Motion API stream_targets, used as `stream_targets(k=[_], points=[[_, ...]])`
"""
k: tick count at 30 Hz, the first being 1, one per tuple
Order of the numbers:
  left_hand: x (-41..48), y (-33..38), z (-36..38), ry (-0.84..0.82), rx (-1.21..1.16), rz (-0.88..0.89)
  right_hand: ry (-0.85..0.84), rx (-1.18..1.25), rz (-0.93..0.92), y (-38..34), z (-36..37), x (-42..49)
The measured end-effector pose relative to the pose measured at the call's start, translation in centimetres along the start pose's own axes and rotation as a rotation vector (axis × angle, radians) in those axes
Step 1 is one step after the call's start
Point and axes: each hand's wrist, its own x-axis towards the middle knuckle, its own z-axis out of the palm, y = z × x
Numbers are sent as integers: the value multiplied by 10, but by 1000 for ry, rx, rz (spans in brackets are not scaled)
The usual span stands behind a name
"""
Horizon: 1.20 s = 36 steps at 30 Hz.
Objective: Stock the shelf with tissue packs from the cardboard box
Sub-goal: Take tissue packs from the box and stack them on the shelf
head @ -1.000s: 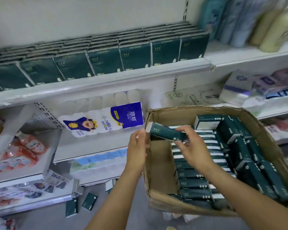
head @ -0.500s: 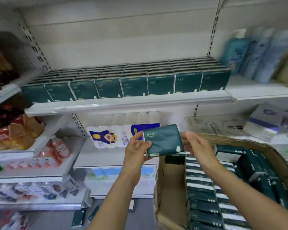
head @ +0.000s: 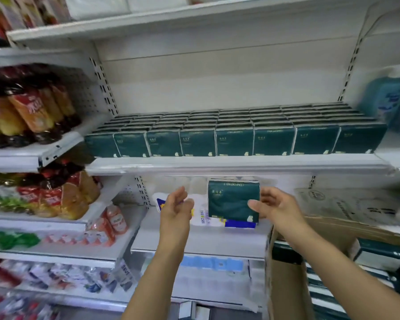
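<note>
The right hand [head: 275, 209] pinches a green tissue pack [head: 231, 199] upright below the stocked shelf [head: 217, 166]; the left hand [head: 177, 207] beside it is loosely curled, empty.

White metal shelf [head: 236, 166], centre of frame — dark green tissue packs [head: 234, 143] standing upright, eight across the front edge, touching side by side, further rows behind reaching toward the back panel. Lower shelf [head: 194, 243], lower centre — one white toilet-roll multipack [head: 201, 218], partly hidden.
</note>
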Motion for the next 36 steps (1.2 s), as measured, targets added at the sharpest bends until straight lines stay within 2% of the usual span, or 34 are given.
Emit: stream_targets(k=[6,15,23,27,30,36], points=[[72,33,-84,30,137,93,89,-59,-137,-23,107,46],[168,69,-219,79,228,100,6,-116,-251,-52,278,102],[234,76,-266,51,152,32,-17,-137,-252,-69,388,139],[247,70,-272,2,332,277,6,-191,-203,-63,415,160],[269,75,-273,-6,576,479,4,-240,-186,-58,428,170],[318,87,-268,-128,1183,578,46,-321,-160,-47,442,185]])
